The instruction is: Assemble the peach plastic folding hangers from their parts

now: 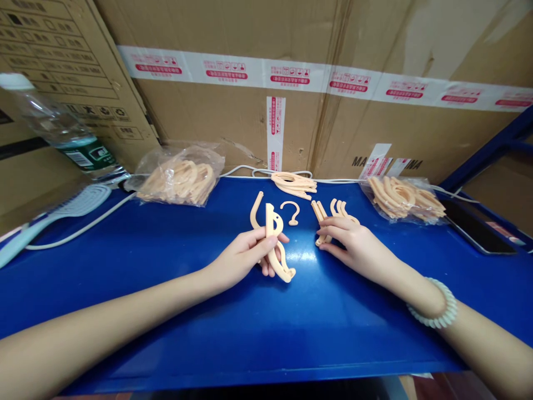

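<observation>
A glossy blue desk (166, 250) is backed by taped brown cardboard boxes (233, 122). Near its middle, a curved peach plastic hanger piece (272, 239) is gripped by the closed left hand (245, 256). Beside it, loose peach plastic strips (322, 214) are touched by the right hand's (353, 247) relaxed, ungripping fingers.

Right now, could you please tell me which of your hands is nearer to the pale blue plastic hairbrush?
Left. The left hand, holding peach plastic hanger pieces, lies right of the pale blue plastic hairbrush; the right hand is even farther right.
</observation>
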`<state>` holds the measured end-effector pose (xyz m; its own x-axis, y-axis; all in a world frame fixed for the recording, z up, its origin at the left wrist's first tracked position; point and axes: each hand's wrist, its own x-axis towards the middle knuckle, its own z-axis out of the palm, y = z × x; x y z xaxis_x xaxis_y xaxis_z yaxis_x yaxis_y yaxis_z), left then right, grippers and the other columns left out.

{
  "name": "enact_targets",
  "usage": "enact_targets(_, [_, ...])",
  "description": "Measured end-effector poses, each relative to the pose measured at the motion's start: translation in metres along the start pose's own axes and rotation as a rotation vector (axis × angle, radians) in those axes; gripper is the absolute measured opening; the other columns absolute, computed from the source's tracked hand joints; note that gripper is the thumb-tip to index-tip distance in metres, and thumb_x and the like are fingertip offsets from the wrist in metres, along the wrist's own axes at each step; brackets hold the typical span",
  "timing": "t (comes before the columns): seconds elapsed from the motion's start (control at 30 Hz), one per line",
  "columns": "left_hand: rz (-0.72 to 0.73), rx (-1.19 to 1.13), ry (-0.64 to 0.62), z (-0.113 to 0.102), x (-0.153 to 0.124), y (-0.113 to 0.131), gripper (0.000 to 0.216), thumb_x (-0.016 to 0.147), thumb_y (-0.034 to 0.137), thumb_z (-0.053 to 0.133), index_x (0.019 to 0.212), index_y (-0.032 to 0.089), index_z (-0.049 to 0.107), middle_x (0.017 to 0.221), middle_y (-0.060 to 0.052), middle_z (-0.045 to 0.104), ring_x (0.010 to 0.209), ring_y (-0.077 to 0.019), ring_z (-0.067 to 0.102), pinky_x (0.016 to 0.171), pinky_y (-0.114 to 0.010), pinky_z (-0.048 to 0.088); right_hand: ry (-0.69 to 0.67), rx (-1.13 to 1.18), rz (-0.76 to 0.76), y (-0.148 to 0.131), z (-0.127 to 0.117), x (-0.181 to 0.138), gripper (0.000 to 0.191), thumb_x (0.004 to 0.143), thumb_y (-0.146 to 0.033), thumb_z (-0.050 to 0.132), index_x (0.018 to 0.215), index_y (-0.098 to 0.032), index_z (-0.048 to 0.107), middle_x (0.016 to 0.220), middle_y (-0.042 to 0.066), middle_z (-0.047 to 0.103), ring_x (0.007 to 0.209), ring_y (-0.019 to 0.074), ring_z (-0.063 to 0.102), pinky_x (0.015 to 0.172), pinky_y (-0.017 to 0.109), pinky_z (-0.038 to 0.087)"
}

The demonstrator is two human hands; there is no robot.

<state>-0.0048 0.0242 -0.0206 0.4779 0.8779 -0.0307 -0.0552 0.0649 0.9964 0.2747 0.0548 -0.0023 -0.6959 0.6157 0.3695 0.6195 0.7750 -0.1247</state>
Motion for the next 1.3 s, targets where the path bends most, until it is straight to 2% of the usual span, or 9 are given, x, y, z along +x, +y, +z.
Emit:
enact_targets(0.17, [-0.008,-0.019,0.003,0.000,0.000,-0.001,0.053,0.093,0.059,0.063,0.113,0.010,0.061,0.079,-0.006,0.070,0.057,-0.0125,0.064,0.055,-0.022,0.051,-0.015,0.003,0.017,0.004,0.000,0.001,0.011,0.098,-0.023,0.064,0.103,-0.015,0.070,0.114,0.016,0.070,0.104,0.0294,0.068,0.089,0.047,0.059])
enact_targets(0.27, [0.000,-0.001,-0.009,0.000,0.000,0.000,0.049,0.092,0.053,0.067,0.117,0.011,0.059,0.083,-0.005,0.070,0.060,-0.0126,0.063,0.057,-0.023,0.051,0.035,-0.025,-0.008,-0.006,-0.004,0.002,0.022,0.100,-0.027,0.062,0.117,-0.015,0.067,0.126,0.019,0.066,0.115,0.0326,0.064,0.095,0.053,0.056])
enact_targets(0.37, [0.019,0.039,-0.013,0.001,0.000,0.001,0.047,0.089,0.044,0.072,0.120,0.012,0.058,0.087,-0.004,0.068,0.067,-0.0135,0.062,0.060,-0.024,0.052,0.100,-0.028,-0.131,-0.029,-0.008,0.003,0.033,0.102,-0.025,0.058,0.134,-0.016,0.059,0.137,0.019,0.061,0.128,0.0319,0.057,0.103,0.052,0.052])
enact_targets(0.47, [0.070,0.045,-0.017,0.001,0.000,0.001,0.043,0.090,0.041,0.070,0.120,0.013,0.058,0.089,-0.003,0.065,0.074,-0.0145,0.062,0.064,-0.023,0.053,0.057,-0.057,-0.286,-0.052,-0.007,0.002,0.038,0.102,-0.021,0.056,0.140,-0.018,0.058,0.146,0.019,0.055,0.136,0.0331,0.050,0.107,0.052,0.049])
enact_targets(0.57, [0.098,0.037,-0.039,0.001,0.000,0.001,0.041,0.093,0.041,0.066,0.121,0.013,0.057,0.088,-0.003,0.064,0.074,-0.0142,0.061,0.065,-0.023,0.053,0.008,-0.120,-0.353,-0.060,-0.001,-0.001,0.039,0.102,-0.019,0.054,0.141,-0.018,0.059,0.146,0.018,0.056,0.138,0.0347,0.048,0.108,0.055,0.047])
enact_targets(0.77, [0.096,0.101,-0.034,0.001,0.000,-0.002,0.040,0.095,0.039,0.065,0.125,0.014,0.058,0.086,-0.001,0.062,0.063,-0.0100,0.054,0.057,-0.021,0.048,0.024,-0.186,-0.342,-0.052,0.005,-0.001,0.037,0.101,-0.015,0.051,0.136,-0.019,0.063,0.132,0.019,0.061,0.123,0.0338,0.055,0.100,0.053,0.051])
enact_targets(0.97, [0.106,0.067,-0.025,0.004,-0.003,-0.004,0.039,0.094,0.036,0.067,0.126,0.016,0.059,0.099,-0.006,0.067,0.072,-0.0127,0.060,0.055,-0.019,0.048,-0.007,-0.224,-0.335,-0.057,0.005,0.001,0.039,0.099,-0.013,0.048,0.136,-0.016,0.062,0.108,0.015,0.064,0.099,0.0291,0.057,0.092,0.050,0.052])
enact_targets(1.2, [0.152,0.073,0.087,0.005,-0.005,-0.002,0.038,0.094,0.035,0.067,0.126,0.015,0.060,0.091,-0.005,0.067,0.071,-0.0134,0.062,0.056,-0.019,0.049,0.022,-0.199,-0.310,-0.057,0.002,0.001,0.028,0.099,-0.014,0.049,0.118,-0.011,0.069,0.095,0.013,0.063,0.089,0.0260,0.051,0.087,0.047,0.051])
enact_targets(1.3, [0.171,0.072,0.145,0.004,-0.005,-0.003,0.037,0.093,0.034,0.067,0.125,0.016,0.063,0.092,-0.005,0.068,0.071,-0.0134,0.062,0.059,-0.021,0.051,0.018,-0.103,-0.263,-0.056,0.000,0.000,0.026,0.098,-0.012,0.048,0.112,-0.012,0.070,0.095,0.012,0.062,0.088,0.0253,0.052,0.085,0.045,0.051])
